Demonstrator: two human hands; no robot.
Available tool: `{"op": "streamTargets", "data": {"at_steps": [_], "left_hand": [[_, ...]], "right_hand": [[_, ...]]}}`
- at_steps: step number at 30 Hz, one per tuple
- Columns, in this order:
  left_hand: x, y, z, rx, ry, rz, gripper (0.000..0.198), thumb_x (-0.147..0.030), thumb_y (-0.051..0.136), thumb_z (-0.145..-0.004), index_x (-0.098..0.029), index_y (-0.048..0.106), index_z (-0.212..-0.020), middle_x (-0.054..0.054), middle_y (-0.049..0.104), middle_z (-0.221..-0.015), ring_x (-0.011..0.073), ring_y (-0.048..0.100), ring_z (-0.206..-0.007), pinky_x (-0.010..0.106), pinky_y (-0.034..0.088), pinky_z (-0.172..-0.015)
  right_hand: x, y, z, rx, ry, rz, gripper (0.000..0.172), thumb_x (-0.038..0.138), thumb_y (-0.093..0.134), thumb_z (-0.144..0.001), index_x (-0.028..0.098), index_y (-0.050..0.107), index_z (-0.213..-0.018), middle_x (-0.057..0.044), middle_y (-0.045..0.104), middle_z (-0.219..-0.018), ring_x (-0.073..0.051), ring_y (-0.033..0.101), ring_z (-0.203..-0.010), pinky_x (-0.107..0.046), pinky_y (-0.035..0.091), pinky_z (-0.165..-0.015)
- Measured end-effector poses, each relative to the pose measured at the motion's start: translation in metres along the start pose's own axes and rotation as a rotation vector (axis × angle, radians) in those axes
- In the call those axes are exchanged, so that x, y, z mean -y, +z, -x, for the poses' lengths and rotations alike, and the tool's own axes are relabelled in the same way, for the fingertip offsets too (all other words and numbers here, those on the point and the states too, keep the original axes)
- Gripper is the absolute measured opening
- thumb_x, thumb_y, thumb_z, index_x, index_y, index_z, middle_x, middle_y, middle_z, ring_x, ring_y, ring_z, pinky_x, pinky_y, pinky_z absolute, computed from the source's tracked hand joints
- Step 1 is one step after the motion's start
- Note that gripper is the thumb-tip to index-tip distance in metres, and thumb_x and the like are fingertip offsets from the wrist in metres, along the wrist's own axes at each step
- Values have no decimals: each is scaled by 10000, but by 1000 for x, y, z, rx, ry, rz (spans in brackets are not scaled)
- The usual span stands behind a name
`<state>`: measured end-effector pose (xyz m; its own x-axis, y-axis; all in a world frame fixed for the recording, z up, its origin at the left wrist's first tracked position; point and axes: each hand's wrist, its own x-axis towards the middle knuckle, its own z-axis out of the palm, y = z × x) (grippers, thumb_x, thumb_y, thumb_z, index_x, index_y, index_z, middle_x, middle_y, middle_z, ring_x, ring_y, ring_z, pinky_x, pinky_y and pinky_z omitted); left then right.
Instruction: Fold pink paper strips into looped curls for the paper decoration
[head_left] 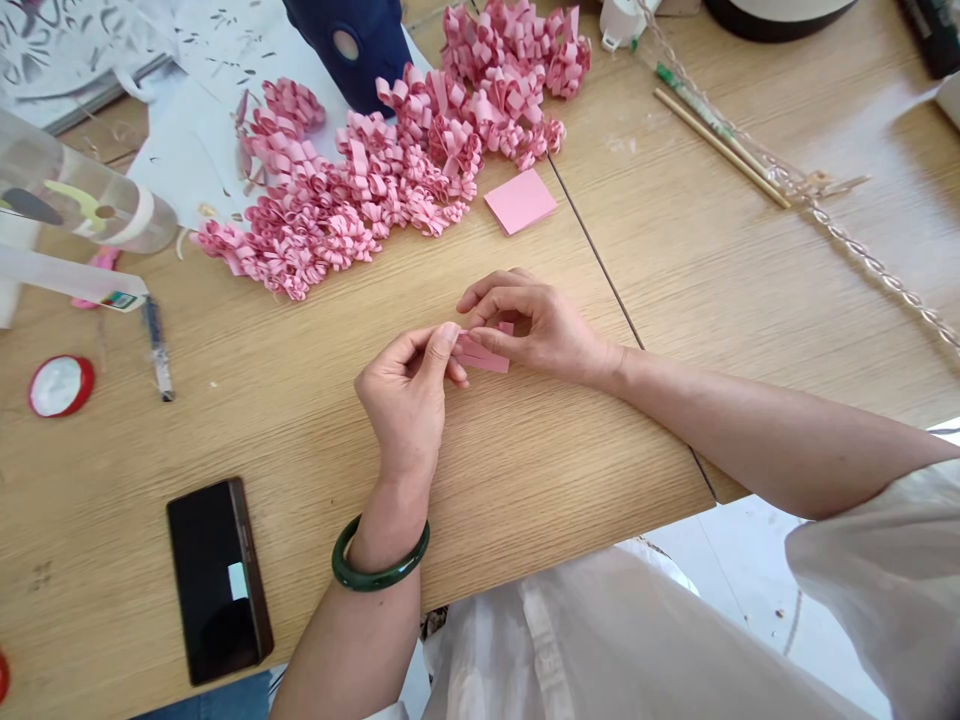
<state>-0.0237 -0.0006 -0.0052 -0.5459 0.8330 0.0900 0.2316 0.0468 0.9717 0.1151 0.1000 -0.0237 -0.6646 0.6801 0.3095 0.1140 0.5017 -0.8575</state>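
My left hand [411, 372], with a dark green bangle [381, 577] on its wrist, pinches a small pink paper strip [484, 356] between thumb and forefinger. From the right, my right hand [529, 325] meets it, its thumb and fingertips closed at the same piece. Part of the paper is covered by the fingers. Just beyond the hands lies a flat pink paper rectangle [521, 202]. A long heap of curled pink paper loops [360, 185] spreads across the table behind them.
A black phone [206, 580] lies at the near left. Farther left are a red-rimmed round tape [60, 386], a pen-like tool [158, 350] and a clear plastic bottle [97, 190]. A dark blue object [349, 45] stands behind the heap. Thin sticks [724, 145] and a braided cord [877, 260] lie right.
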Motion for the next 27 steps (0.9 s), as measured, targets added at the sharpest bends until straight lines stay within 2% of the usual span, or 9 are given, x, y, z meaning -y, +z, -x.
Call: {"op": "streamTargets", "data": {"at_steps": [3,8,13,17,24,27], "left_hand": [[2,0,0,16,17,12,209,-346,685,-915,-177,742,-807,-3,702,-706,72,560,-505,213,500,-520],[2,0,-1,-14,18,40,119,-279,765,-846,-176,732,-795,-31,661,-642,65,550,-498,200,490,-524],[-1,0,-2,-68,8,91,256,-367,701,-909,-169,702,-748,-3,683,-697,66,539,-500,204,474,-488],[-3,1,-1,-64,21,102,224,-363,702,-911,-171,739,-803,3,697,-733,60,521,-498,195,451,-457],[-4,3,2,-26,-8,59,286,-414,637,-955,-168,780,-923,14,720,-769,84,619,-558,229,570,-577],[0,2,2,6,-16,63,283,-426,662,-939,-171,781,-909,26,736,-798,97,642,-585,244,591,-609]], "right_hand": [[0,0,0,-6,-10,0,164,306,700,-896,184,695,-786,-76,736,-1093,-191,632,-991,-359,511,-904],[-1,-1,0,1,-27,12,140,260,672,-898,179,693,-786,-77,740,-1090,-185,635,-977,-350,510,-879],[-1,0,0,-7,-19,-5,136,257,670,-896,175,692,-789,-82,736,-1098,-186,629,-971,-336,515,-836],[-2,1,0,-19,-22,-15,126,249,669,-896,171,695,-800,-83,733,-1089,-184,626,-967,-335,514,-840],[-3,0,0,-27,-34,-37,119,239,668,-905,163,694,-817,-86,733,-1085,-173,631,-947,-324,517,-817],[-3,0,0,-25,-20,-35,115,234,677,-902,167,687,-809,-84,731,-1094,-172,634,-951,-322,521,-813]]}}
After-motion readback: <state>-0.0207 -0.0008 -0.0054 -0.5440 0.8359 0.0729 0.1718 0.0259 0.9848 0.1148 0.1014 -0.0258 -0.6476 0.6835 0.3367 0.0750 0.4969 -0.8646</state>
